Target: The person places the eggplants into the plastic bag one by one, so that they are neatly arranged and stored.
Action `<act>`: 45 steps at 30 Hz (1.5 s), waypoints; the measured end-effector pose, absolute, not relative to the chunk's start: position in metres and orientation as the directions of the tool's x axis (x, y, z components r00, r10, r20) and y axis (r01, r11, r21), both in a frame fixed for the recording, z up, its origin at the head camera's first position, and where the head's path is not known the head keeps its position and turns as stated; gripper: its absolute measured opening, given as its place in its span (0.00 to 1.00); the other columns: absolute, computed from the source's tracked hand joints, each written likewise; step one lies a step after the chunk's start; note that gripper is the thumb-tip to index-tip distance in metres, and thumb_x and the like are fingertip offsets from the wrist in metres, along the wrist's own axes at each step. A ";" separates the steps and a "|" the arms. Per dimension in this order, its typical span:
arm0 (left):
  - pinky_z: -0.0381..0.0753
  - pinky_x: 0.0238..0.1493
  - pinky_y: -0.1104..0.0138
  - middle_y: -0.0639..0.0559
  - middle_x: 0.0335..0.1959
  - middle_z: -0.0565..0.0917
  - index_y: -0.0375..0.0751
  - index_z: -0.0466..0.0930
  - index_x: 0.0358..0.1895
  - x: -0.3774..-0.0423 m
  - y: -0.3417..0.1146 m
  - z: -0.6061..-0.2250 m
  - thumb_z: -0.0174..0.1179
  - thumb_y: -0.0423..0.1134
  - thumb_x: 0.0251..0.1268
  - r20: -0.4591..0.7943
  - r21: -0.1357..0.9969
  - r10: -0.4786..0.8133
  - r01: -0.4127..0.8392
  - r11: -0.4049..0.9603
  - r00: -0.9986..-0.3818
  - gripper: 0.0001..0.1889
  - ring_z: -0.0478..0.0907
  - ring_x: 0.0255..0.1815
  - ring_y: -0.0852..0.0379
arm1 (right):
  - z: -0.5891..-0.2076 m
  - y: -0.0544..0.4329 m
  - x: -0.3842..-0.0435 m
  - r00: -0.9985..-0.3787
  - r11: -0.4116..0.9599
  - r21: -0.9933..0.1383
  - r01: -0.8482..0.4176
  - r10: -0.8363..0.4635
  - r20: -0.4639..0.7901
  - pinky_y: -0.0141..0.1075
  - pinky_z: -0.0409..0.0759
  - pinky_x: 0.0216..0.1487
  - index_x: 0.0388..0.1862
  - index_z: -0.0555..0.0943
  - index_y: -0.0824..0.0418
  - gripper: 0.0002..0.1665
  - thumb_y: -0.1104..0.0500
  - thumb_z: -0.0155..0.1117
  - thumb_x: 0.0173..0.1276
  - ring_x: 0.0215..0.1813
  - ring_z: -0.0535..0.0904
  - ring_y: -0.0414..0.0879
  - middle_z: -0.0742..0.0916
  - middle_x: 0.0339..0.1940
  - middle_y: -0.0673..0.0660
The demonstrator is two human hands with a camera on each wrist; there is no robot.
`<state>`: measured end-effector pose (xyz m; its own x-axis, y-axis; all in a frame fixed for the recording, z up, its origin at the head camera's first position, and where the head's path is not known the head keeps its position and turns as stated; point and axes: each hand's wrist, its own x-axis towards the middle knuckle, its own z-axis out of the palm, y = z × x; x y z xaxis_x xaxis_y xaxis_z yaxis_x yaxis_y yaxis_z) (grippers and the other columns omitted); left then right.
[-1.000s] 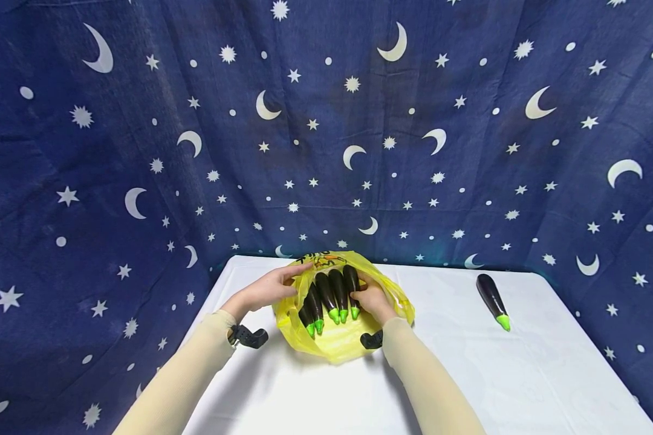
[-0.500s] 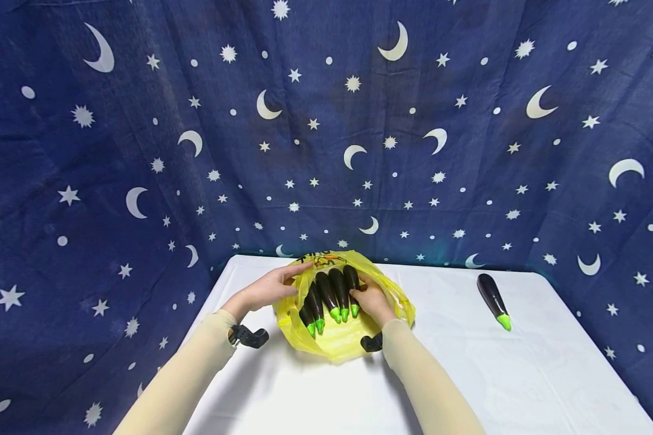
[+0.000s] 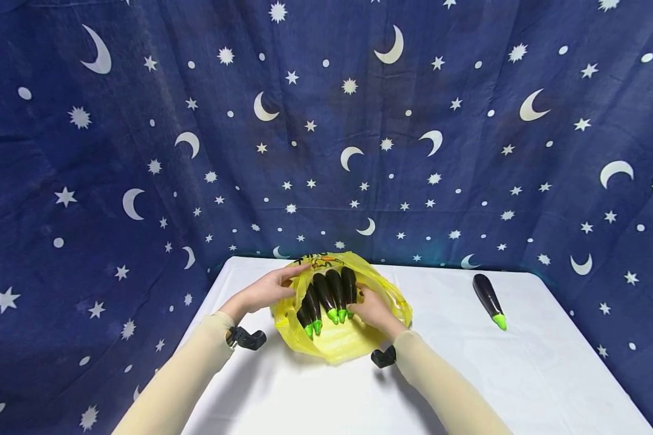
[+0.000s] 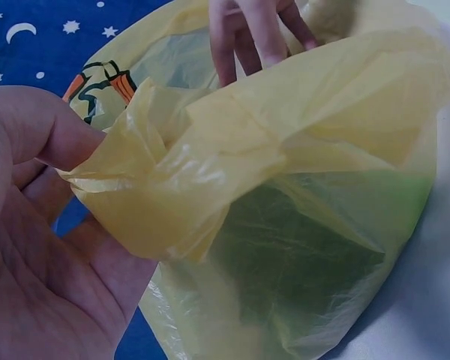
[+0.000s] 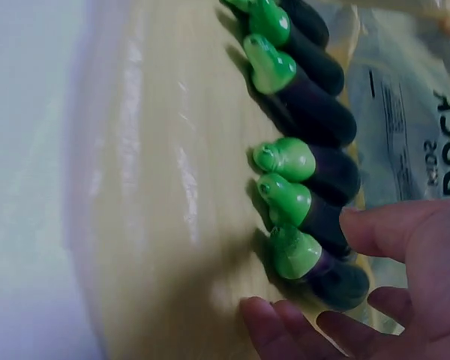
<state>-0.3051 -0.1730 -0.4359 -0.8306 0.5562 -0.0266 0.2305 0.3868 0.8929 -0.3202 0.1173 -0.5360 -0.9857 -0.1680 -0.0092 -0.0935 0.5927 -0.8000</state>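
Observation:
A yellow plastic bag lies on its side with its mouth toward me. Inside it, several dark eggplants with bright green stem ends lie in a row. My left hand holds the bag's rim at the left; in the left wrist view its thumb pinches the plastic. My right hand is at the bag's mouth, beside the rightmost eggplant. In the right wrist view its thumb and fingers are spread apart around that eggplant's side, without gripping it.
Another eggplant lies alone on the white-covered table at the right. A dark blue curtain with moons and stars hangs behind and at both sides. Black straps with small cameras sit on both wrists.
My right hand has let go of the rightmost eggplant, which now lies closer against its neighbour, and has drawn back slightly toward me. My left hand stays at the rim.

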 end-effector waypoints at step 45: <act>0.71 0.68 0.53 0.48 0.80 0.62 0.47 0.61 0.80 -0.308 -0.171 -0.444 0.54 0.24 0.66 -0.008 0.895 0.569 0.248 0.370 -0.822 0.38 0.60 0.77 0.44 | -0.486 0.253 -0.249 -0.940 0.681 -0.658 -0.321 -0.142 0.312 0.46 0.84 0.52 0.73 0.74 0.58 0.35 0.64 0.69 0.67 0.57 0.82 0.55 0.83 0.61 0.60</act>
<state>-0.3081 -0.1709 -0.4436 -0.8220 0.5694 -0.0079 0.2477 0.3700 0.8954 -0.2490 0.2532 -0.4861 -0.9396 -0.1417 0.3117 -0.3210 0.6813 -0.6578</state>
